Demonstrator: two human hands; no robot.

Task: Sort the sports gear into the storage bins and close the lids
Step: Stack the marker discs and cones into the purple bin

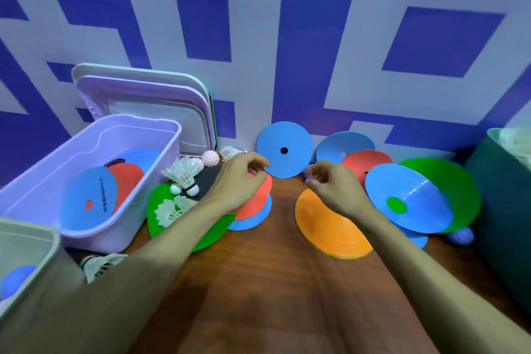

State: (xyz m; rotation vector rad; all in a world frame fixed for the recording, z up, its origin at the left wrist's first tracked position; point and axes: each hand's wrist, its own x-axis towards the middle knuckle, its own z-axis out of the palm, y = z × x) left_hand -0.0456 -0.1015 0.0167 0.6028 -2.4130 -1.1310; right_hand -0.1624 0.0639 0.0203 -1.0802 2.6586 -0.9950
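Note:
My left hand (238, 181) hovers with loosely curled fingers over a red cone (260, 200) stacked on a blue cone (254, 223); it holds nothing. My right hand (333, 190), also loosely curled, hangs above an orange cone (330, 234). Between the fingertips of both hands, a blue cone (284, 149) leans on the wall. The purple bin (115, 234) at left is open and holds blue and red cones. Shuttlecocks (184, 172), white balls and a black paddle (207, 181) lie on a green cone (202, 237).
Two lids (143, 89) lean on the wall behind the purple bin. A pale green bin (31, 241) stands at the near left and a dark green bin (502, 210) at the right. More blue, red and green cones (411, 201) pile at the right. A pink spiky ball (209, 157) lies by the wall.

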